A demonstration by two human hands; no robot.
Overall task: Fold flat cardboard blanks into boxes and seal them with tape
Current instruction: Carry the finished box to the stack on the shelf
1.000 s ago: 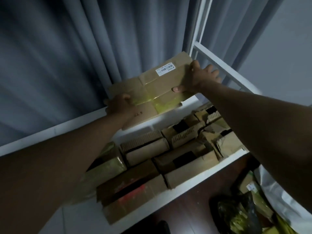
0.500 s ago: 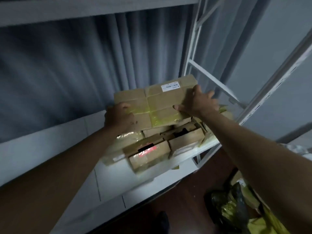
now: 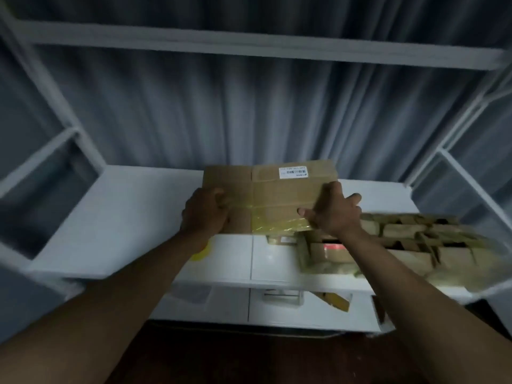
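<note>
Lowered and swung leftward since earlier, the taped box hangs over the shelf, left hand and right hand grasping its ends; best set flat, left of the stacked boxes.

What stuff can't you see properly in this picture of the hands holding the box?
- Label on the box, head view: print too small and blurred to read.
- Left hand fingertips: hidden behind the box's edge.
- Stacked boxes on the shelf: smeared by motion blur, partly behind the right hand.
- Lower shelf contents: dark, covered by arms.
</note>
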